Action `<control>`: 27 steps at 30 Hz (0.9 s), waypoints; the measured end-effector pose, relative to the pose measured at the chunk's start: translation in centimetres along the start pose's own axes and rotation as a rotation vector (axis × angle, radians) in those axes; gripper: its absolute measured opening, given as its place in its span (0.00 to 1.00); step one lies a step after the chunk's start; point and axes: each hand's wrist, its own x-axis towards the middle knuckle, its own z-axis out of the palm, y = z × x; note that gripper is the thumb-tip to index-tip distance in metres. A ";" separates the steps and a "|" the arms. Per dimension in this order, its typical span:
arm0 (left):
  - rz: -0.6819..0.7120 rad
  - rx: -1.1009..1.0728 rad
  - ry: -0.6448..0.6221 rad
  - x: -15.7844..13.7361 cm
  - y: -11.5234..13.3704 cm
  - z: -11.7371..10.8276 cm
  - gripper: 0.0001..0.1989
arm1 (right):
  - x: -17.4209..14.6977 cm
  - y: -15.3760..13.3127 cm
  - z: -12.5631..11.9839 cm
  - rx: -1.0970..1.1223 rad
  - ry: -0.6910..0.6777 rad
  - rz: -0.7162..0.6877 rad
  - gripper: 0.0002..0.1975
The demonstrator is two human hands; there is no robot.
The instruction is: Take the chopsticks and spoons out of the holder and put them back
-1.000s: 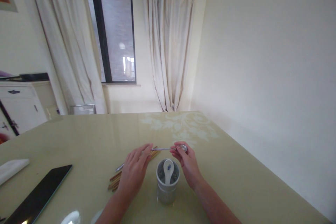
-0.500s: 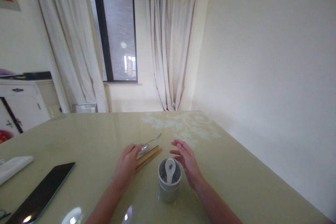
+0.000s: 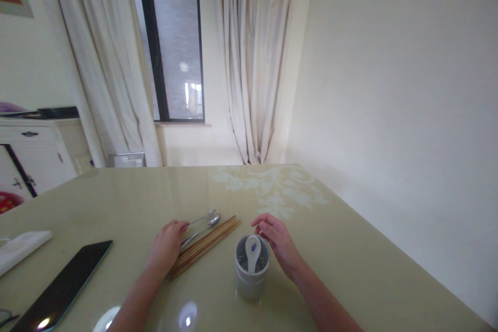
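My left hand [image 3: 167, 246] pinches the handle end of a thin metal spoon [image 3: 210, 213], low over the table and left of the cup. Just beside it lies a second, larger metal spoon [image 3: 213, 220], its handle partly hidden by my fingers. A bundle of wooden chopsticks [image 3: 210, 245] rests on the table along the near side of the spoons. A grey cup [image 3: 251, 288] stands upright with a white ceramic spoon [image 3: 253, 255] inside, handle down. My right hand [image 3: 278, 241] is beside the cup's right rim, empty, with loosely curled fingers apart.
On the left of the glossy greenish table [image 3: 128, 202] lie a black tablet-like slab [image 3: 64, 288] and a white object [image 3: 23, 251]. A white cabinet [image 3: 42, 148] stands behind at left. The wall [image 3: 397, 114] runs along the table's right side.
My left hand has drawn back left with the thin spoon, bringing it alongside the larger spoon and uncovering more of the chopsticks. My right hand's fingers have curled in slightly.
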 end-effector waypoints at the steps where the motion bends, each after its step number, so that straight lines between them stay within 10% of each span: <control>1: -0.005 0.004 -0.003 0.0 0.1 0.0 0.21 | 0.0 0.0 0.0 -0.015 -0.022 0.002 0.21; 16: 0.050 0.065 -0.020 -0.1 -0.2 0.3 0.19 | -0.4 -0.9 -0.1 -0.171 -0.134 0.008 0.24; 27: 0.064 -0.025 0.131 -0.3 1.9 -0.7 0.18 | 0.0 -0.6 -0.7 -0.472 -0.075 -0.199 0.07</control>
